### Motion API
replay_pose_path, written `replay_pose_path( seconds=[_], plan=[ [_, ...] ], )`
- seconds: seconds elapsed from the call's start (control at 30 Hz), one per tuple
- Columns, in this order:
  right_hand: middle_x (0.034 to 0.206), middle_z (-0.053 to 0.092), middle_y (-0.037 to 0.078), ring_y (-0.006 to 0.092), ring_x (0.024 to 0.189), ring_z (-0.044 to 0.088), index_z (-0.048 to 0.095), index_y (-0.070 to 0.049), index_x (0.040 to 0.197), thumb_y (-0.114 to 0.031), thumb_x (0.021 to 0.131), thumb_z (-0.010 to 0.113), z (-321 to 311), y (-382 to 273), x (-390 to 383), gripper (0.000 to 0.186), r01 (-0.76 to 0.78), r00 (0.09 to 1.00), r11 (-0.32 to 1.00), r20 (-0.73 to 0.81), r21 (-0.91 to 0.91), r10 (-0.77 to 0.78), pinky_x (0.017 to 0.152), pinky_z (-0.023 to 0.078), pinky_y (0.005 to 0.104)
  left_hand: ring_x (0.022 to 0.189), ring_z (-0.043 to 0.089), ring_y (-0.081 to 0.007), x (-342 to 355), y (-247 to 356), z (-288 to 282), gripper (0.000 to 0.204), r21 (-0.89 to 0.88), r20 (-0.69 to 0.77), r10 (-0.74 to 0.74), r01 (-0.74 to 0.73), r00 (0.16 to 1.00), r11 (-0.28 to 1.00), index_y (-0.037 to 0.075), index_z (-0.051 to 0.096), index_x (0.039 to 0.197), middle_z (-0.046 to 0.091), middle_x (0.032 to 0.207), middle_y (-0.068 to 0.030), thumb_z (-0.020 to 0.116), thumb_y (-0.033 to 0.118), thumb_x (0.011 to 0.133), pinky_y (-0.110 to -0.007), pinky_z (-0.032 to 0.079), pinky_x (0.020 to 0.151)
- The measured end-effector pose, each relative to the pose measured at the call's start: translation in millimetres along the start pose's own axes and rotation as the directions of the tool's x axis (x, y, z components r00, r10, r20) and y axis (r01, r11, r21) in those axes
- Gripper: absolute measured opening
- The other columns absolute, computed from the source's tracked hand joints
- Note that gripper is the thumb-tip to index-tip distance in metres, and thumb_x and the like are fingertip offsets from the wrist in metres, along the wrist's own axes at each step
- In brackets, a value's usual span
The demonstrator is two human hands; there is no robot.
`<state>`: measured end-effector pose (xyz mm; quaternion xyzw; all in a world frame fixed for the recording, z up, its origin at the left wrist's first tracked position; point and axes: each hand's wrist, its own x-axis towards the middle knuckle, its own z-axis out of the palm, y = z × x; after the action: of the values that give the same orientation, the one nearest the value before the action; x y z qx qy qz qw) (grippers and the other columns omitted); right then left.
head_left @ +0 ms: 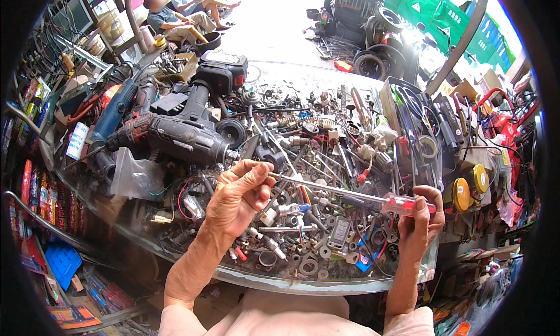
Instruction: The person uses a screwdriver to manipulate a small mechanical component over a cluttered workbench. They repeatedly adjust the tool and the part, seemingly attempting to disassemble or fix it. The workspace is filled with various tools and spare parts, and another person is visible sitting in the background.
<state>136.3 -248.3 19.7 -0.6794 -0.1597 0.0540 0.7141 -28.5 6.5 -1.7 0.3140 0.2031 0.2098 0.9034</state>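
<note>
My right hand (421,219) grips the red, clear-handled screwdriver (405,203), its long metal shaft pointing left across the bench. My left hand (242,193) is pinched at the tip end of that shaft; whatever small thing sits between thumb and forefinger is too small to make out. Both hands are over a dense litter of nuts, washers, bolts, fittings and wires (297,231). A cordless impact wrench (186,137) lies just behind my left hand.
A glass-edged bench (344,286) bears the clutter. Left are a blue power tool (114,111) and plastic bag (134,178); right, a tray of tools (411,126) and yellow tins (464,193). Two people (169,27) sit beyond, near stacked tyres (368,65).
</note>
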Motion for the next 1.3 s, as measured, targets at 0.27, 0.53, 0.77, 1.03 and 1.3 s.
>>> replay_pose_path(
  seconds=[0.27, 0.53, 0.77, 1.03, 1.3],
  plan=[
    [0.08, 0.059, 0.008, 0.0052, 0.049, 0.05, 0.05, 0.0, 0.108, -0.018, 0.081, 0.063, 10, -3, 1, 0.035, 0.178, 0.981, 0.982, 0.068, 0.068, -0.182, 0.039, 0.035, 0.0181, 0.059, 0.06, -0.0097, 0, 1, 2, 0.013, 0.008, 0.001, 0.009, -0.009, 1.0, 1.0, 0.002, 0.065, 0.092, 0.066, 0.077, -0.0091, 0.064, 0.013, 0.086, -0.019, 0.044, 0.046],
    [0.078, 0.059, 0.008, 0.0048, 0.046, 0.05, 0.054, 0.0, 0.101, -0.024, 0.083, 0.063, -4, 0, -2, 0.031, 0.025, 0.999, 1.0, 0.047, -0.006, -0.025, 0.038, 0.036, 0.0174, 0.058, 0.06, -0.0101, 1, -3, -1, 0.013, 0.005, -0.004, 0.001, -0.001, 1.0, 1.0, 0.001, 0.065, 0.093, 0.066, 0.078, -0.0101, 0.064, 0.013, 0.086, -0.019, 0.044, 0.044],
    [0.081, 0.058, 0.008, 0.0066, 0.049, 0.051, 0.05, 0.0, 0.109, -0.02, 0.08, 0.067, 8, -7, -3, 0.039, 0.135, 0.988, 0.99, 0.072, 0.05, -0.138, 0.041, 0.038, 0.018, 0.059, 0.06, -0.0105, 2, -1, -1, 0.013, -0.013, -0.009, 0.013, -0.013, 1.0, 1.0, 0.001, 0.065, 0.093, 0.067, 0.078, -0.0101, 0.064, 0.012, 0.086, -0.019, 0.044, 0.044],
    [0.069, 0.057, 0.004, 0.0048, 0.043, 0.049, 0.054, 0.001, 0.097, -0.035, 0.086, 0.063, 3, -1, -2, 0.039, 0.124, 0.991, 0.992, 0.041, 0.023, -0.124, 0.037, 0.034, 0.0166, 0.058, 0.06, -0.0094, 2, -3, -1, 0.013, 0.0, -0.009, -0.02, 0.02, 1.0, 1.0, 0.002, 0.065, 0.094, 0.066, 0.078, -0.0101, 0.063, 0.013, 0.087, -0.02, 0.044, 0.046],
    [0.079, 0.06, 0.008, 0.0061, 0.046, 0.049, 0.052, -0.001, 0.106, -0.029, 0.082, 0.068, 2, 3, -4, 0.041, 0.21, 0.975, 0.977, 0.085, -0.032, -0.207, 0.04, 0.037, 0.0178, 0.059, 0.06, -0.0094, 4, -2, -3, 0.013, -0.047, 0.008, 0.0, 0.0, 1.0, 0.999, 0.001, 0.065, 0.094, 0.066, 0.079, -0.0119, 0.063, 0.013, 0.087, -0.019, 0.044, 0.046]
  ],
)
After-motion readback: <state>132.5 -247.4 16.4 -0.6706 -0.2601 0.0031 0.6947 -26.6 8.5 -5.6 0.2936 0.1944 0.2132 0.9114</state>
